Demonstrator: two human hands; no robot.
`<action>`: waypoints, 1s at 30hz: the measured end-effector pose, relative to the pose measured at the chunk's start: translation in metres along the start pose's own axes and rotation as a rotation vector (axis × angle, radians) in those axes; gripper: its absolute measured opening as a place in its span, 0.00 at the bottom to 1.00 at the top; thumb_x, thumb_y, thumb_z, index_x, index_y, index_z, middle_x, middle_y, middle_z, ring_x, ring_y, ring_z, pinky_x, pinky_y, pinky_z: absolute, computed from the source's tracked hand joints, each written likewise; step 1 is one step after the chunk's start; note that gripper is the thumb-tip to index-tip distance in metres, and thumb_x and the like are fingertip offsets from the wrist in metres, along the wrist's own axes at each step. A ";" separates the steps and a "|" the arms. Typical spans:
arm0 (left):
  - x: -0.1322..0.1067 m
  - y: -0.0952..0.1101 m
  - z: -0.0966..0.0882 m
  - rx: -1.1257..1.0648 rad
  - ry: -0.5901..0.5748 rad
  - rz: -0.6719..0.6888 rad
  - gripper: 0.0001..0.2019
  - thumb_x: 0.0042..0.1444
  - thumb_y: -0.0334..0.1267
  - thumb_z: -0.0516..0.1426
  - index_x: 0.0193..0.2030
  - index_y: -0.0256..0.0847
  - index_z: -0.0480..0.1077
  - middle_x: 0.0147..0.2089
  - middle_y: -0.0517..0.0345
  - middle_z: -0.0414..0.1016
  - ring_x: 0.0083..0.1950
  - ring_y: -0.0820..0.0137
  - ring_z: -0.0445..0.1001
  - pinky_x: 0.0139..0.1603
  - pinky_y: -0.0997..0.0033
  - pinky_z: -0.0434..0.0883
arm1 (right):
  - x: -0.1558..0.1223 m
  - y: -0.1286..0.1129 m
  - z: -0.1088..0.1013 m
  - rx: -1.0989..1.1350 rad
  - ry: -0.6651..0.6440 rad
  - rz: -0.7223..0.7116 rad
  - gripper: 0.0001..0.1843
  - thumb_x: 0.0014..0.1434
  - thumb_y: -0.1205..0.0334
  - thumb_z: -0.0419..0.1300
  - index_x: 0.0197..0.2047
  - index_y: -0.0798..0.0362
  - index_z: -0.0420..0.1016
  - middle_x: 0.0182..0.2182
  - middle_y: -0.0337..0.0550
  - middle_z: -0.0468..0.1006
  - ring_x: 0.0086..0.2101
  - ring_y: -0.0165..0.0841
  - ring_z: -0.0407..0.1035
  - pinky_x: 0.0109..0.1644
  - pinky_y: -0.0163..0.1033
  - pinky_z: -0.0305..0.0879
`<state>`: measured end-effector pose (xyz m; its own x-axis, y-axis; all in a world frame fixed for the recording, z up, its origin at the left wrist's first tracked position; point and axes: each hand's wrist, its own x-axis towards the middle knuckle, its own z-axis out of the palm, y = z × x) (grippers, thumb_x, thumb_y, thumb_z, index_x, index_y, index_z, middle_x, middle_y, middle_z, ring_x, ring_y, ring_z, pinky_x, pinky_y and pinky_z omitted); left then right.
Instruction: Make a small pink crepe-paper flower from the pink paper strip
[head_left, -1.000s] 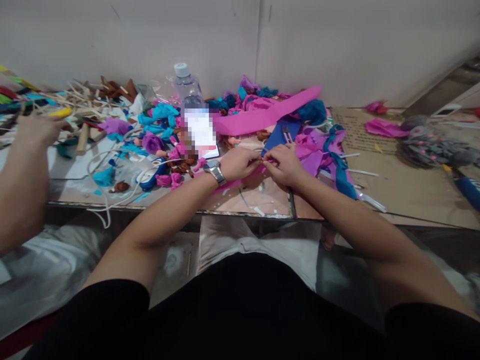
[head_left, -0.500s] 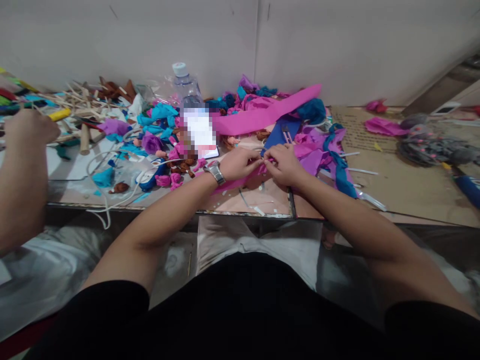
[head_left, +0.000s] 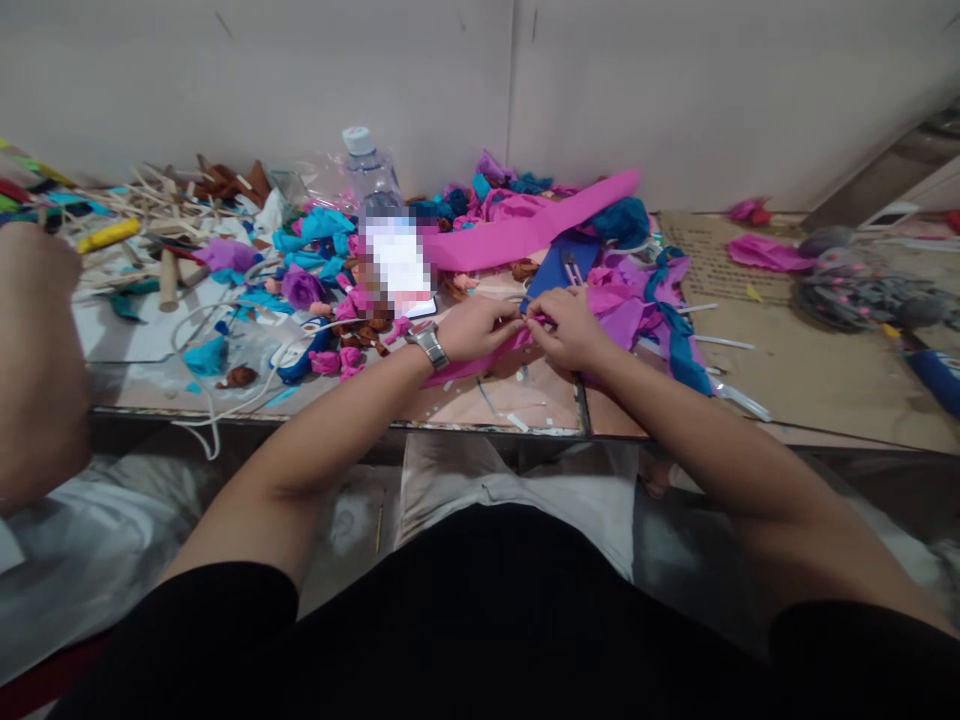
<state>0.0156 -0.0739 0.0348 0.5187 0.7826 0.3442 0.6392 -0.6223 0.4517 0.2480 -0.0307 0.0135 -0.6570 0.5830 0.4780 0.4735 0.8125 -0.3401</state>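
Note:
My left hand (head_left: 474, 328), with a metal watch on its wrist, and my right hand (head_left: 571, 328) meet fingertip to fingertip over the table. Both pinch a strip of pink crepe paper (head_left: 480, 362) that trails toward my left wrist. The fingers of both hands are curled closed on it. Just behind my hands lies a blue card (head_left: 553, 270) with a small clip, and a long pink paper band (head_left: 525, 232) stretches across the pile behind it.
Heaps of pink, purple and teal paper scraps (head_left: 637, 290) and small paper roses (head_left: 303, 286) cover the table. A water bottle (head_left: 370, 172), white cable (head_left: 217, 400) and wooden sticks (head_left: 150, 200) lie left. Another person's arm (head_left: 37, 340) reaches in at far left. Brown board (head_left: 810, 360) lies right.
My hands have stayed in place, working the pink strip slightly. The other person's hand at far left has drawn back toward the left edge.

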 end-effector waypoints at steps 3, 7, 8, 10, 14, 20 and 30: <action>0.000 -0.001 -0.001 0.009 -0.011 -0.012 0.15 0.73 0.43 0.56 0.38 0.40 0.78 0.32 0.55 0.80 0.34 0.67 0.73 0.39 0.65 0.62 | 0.000 0.002 0.000 0.001 -0.006 0.012 0.07 0.71 0.55 0.58 0.42 0.48 0.75 0.40 0.47 0.84 0.45 0.46 0.71 0.58 0.55 0.54; 0.000 -0.002 -0.001 0.019 -0.016 -0.025 0.16 0.73 0.44 0.56 0.36 0.40 0.77 0.31 0.55 0.79 0.33 0.67 0.72 0.39 0.65 0.61 | 0.000 0.004 -0.001 0.020 -0.002 0.008 0.08 0.70 0.56 0.60 0.42 0.48 0.77 0.40 0.48 0.84 0.45 0.46 0.72 0.57 0.55 0.55; 0.000 -0.003 -0.001 0.023 -0.017 -0.023 0.16 0.73 0.44 0.55 0.36 0.40 0.78 0.31 0.54 0.79 0.33 0.67 0.72 0.39 0.65 0.61 | 0.000 0.004 -0.001 0.025 -0.004 0.001 0.08 0.70 0.56 0.60 0.42 0.48 0.78 0.41 0.49 0.85 0.45 0.47 0.72 0.56 0.55 0.56; -0.001 -0.003 0.000 0.030 -0.013 -0.022 0.16 0.73 0.44 0.55 0.37 0.40 0.78 0.32 0.54 0.80 0.33 0.67 0.72 0.39 0.64 0.61 | 0.000 0.004 -0.001 0.025 -0.013 -0.014 0.09 0.70 0.55 0.60 0.43 0.49 0.79 0.41 0.49 0.86 0.45 0.47 0.73 0.55 0.55 0.57; -0.002 -0.003 0.000 0.007 -0.030 -0.035 0.17 0.72 0.47 0.56 0.39 0.39 0.79 0.34 0.53 0.82 0.35 0.66 0.74 0.40 0.65 0.62 | 0.000 0.003 -0.001 -0.006 -0.013 -0.019 0.10 0.70 0.55 0.59 0.44 0.49 0.81 0.41 0.49 0.86 0.46 0.48 0.74 0.57 0.56 0.55; -0.002 -0.001 -0.001 0.047 -0.065 -0.068 0.16 0.69 0.48 0.58 0.41 0.39 0.81 0.34 0.53 0.82 0.33 0.67 0.72 0.38 0.65 0.61 | -0.001 0.001 -0.001 -0.015 -0.033 -0.002 0.10 0.69 0.55 0.60 0.44 0.49 0.81 0.41 0.50 0.87 0.47 0.48 0.73 0.58 0.56 0.54; -0.002 -0.004 0.001 0.058 -0.030 -0.064 0.12 0.64 0.46 0.61 0.34 0.41 0.76 0.30 0.57 0.76 0.31 0.68 0.68 0.37 0.64 0.58 | -0.001 0.000 -0.002 0.000 -0.019 0.002 0.10 0.68 0.54 0.62 0.44 0.49 0.83 0.43 0.50 0.88 0.48 0.49 0.74 0.58 0.57 0.55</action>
<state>0.0125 -0.0726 0.0309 0.4916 0.8207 0.2912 0.7034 -0.5713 0.4229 0.2499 -0.0309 0.0146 -0.6666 0.5848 0.4621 0.4750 0.8111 -0.3414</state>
